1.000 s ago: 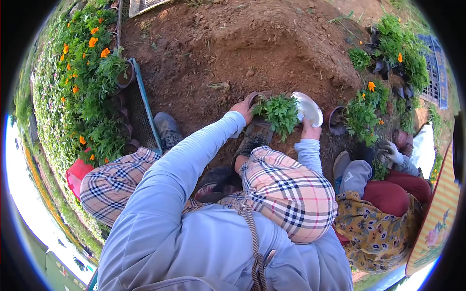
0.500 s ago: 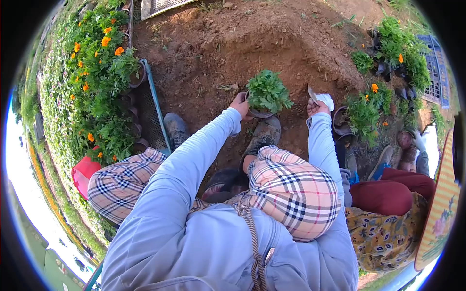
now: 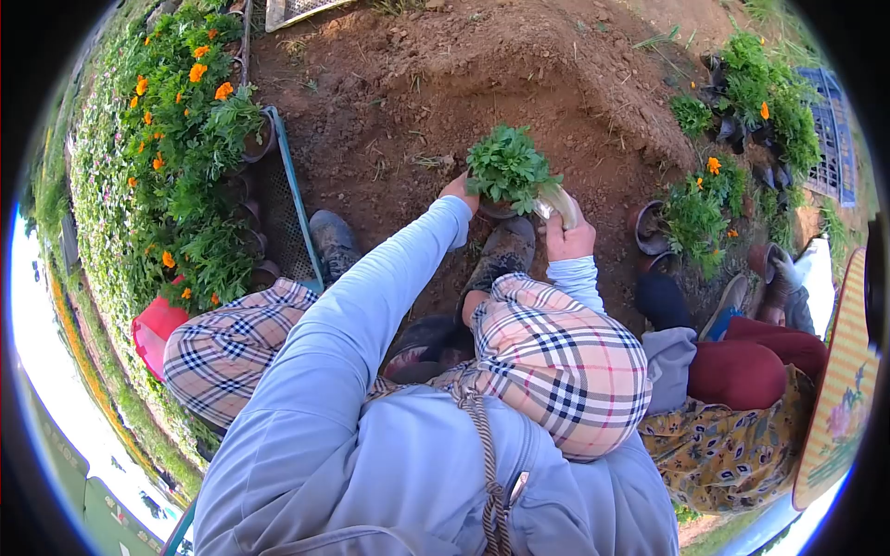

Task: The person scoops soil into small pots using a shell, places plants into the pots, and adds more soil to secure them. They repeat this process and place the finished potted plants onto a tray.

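Note:
A pot holding a leafy green plant [image 3: 510, 167] is between my hands, above the soil near my boot. My left hand [image 3: 461, 192] is closed on the pot's left rim. At the plant's right side, my right hand [image 3: 568, 233] is closed around a pale, shiny object [image 3: 558, 204], whose shape is hard to make out. Leaves hide most of the pot.
Orange-flowered plants [image 3: 199, 120] stand in pots at the left beside a green-edged crate [image 3: 295, 199]. A red container [image 3: 159, 326] is at lower left. More potted plants [image 3: 695, 218], a blue crate [image 3: 832, 139] and a co-worker's knees [image 3: 742, 371] are at the right.
My right hand has moved left to the plant's side, and the blade and white item it showed before now appear as a pale shape. The co-worker's arm and hand at the right have shifted.

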Demonstrator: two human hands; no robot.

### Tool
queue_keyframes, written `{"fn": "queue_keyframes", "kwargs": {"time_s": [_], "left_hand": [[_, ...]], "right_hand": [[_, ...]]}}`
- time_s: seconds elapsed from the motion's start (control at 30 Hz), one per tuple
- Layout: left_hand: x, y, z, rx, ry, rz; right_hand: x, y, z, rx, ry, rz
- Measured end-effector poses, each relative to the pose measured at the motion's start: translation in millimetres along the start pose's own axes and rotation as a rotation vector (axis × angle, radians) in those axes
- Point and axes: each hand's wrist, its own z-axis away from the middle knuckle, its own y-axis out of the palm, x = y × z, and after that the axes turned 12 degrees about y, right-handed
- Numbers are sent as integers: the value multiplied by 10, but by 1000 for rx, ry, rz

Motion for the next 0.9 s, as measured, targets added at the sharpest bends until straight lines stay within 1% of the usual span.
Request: {"fn": "queue_keyframes", "kwargs": {"time_s": [0.03,0.07,0.1,0.13,0.17,0.23,0.27,0.3,0.33,0.37,0.4,0.43,0.47,0.5,0.57,0.6,0.63,0.7,0.73,0.83,0.87,0.9], "left_hand": [[225,-13,-104,104,263,-472],[422,-99,-191,197,494,-964],[136,-240,50,190,490,-1242],[348,-343,62,-25,432,-626],[369,-457,134,-30,450,-1220],[167,-827,482,-217,177,-882],[448,-981,449,-390,111,-649],[467,-1185,522,-520,34,-209],[481,-1391,596,-753,46,409],[499,-1598,667,-1002,72,841],[529,-1794,728,-1165,47,898],[702,-2029,714,-1263,71,940],[775,-2253,761,-1328,25,960],[866,-2423,765,-1436,-13,997],[1186,-2757,692,-1522,-155,1153],[1413,-2912,655,-1442,-156,1153],[1492,-3034,670,-1361,-157,1149],[1517,-3101,588,-1358,-128,1268],[1511,-3112,532,-1341,-61,1244],[1314,-3194,483,-1467,-174,1105],[1384,-3273,442,-1450,-157,1055],[1380,-3323,437,-1485,-192,1084]], "right_hand": [[-67,0,-34,9,65,-127],[-120,-15,-41,37,201,-317],[-107,-66,-33,55,282,-395],[-277,-113,-65,77,295,-426],[-338,-169,-60,86,323,-403],[-352,-215,15,98,374,-438],[-395,-239,63,84,404,-431],[-434,-223,92,102,441,-425],[-515,-181,113,118,455,-435],[-587,-138,106,130,472,-442],[-524,-86,111,140,484,-452],[-460,-23,150,148,499,-461],[-416,21,169,154,517,-470],[-391,39,166,167,505,-457],[-343,111,185,196,485,-443],[-353,118,173,195,471,-432],[-404,132,160,200,436,-437],[-453,102,144,193,455,-399],[-455,80,140,187,481,-399],[-474,91,114,188,546,-390],[-492,107,112,192,559,-389],[-518,116,122,195,575,-386]]}}
